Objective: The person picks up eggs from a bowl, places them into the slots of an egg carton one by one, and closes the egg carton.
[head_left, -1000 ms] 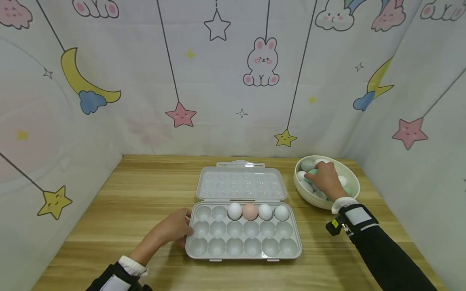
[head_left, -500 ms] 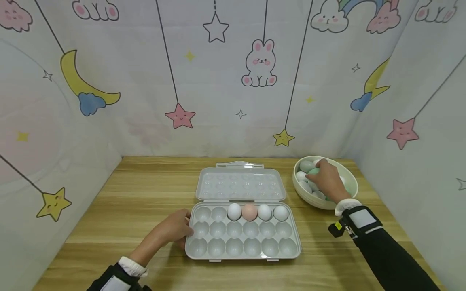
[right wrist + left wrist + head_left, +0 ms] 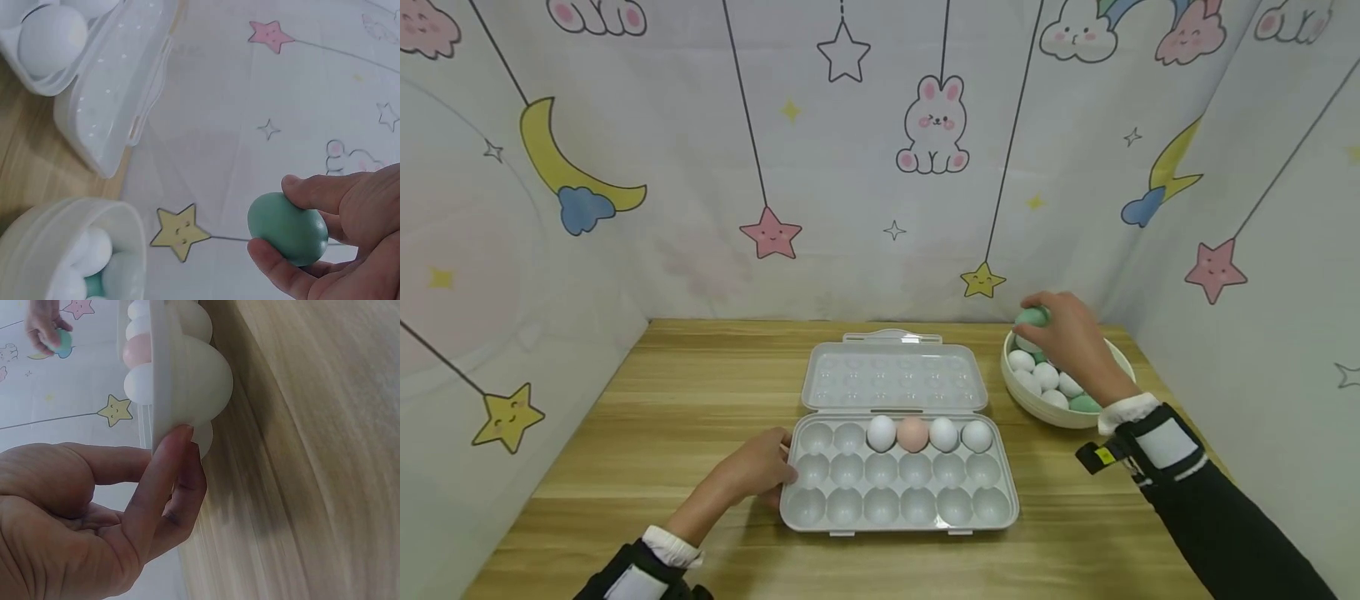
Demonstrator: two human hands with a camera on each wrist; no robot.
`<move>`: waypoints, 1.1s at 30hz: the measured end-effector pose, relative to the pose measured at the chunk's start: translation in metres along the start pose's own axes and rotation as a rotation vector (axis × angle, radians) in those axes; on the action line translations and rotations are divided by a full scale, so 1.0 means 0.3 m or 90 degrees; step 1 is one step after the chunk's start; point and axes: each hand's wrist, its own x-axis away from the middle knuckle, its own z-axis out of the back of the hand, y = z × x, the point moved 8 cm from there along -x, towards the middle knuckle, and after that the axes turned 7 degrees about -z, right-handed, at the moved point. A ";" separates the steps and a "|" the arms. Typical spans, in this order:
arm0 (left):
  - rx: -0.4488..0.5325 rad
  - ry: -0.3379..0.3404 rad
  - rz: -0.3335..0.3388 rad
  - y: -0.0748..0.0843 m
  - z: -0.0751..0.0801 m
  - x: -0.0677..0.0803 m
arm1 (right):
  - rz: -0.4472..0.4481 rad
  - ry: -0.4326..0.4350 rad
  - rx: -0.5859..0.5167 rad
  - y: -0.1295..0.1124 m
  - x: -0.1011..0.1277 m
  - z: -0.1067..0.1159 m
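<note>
Green egg [image 3: 1032, 317] in right hand [image 3: 1067, 337], tray [image 3: 898, 508] (four eggs)

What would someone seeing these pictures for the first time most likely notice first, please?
Probably the right hand, raised over the bowl of eggs at the table's right rear, pinching a green egg. Next comes the open egg tray at the centre, with three white eggs and one pink egg in its back row. The left hand touches the tray's left edge.
</note>
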 end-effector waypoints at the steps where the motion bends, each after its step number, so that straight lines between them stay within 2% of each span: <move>1: 0.000 -0.001 -0.002 -0.002 0.000 0.000 | 0.005 -0.002 -0.002 -0.030 0.002 0.006; 6: 0.004 -0.010 -0.002 -0.010 0.000 -0.002 | 0.040 -0.020 -0.022 -0.176 0.019 0.010; 13: 0.000 0.007 -0.002 -0.006 0.006 0.004 | 0.170 -0.024 -0.046 -0.369 0.053 -0.021; 18: -0.007 0.008 0.001 -0.011 0.008 0.004 | 0.188 -0.075 -0.061 -0.472 0.088 -0.069; 21: -0.007 0.008 0.001 -0.012 0.010 0.005 | 0.196 -0.111 -0.067 -0.522 0.116 -0.108; 26: 0.003 0.006 0.002 -0.014 0.008 -0.001 | 0.260 -0.153 -0.067 -0.588 0.154 -0.192; 33: -0.001 0.003 0.003 -0.020 0.005 -0.013 | 0.291 -0.237 -0.074 -0.618 0.180 -0.325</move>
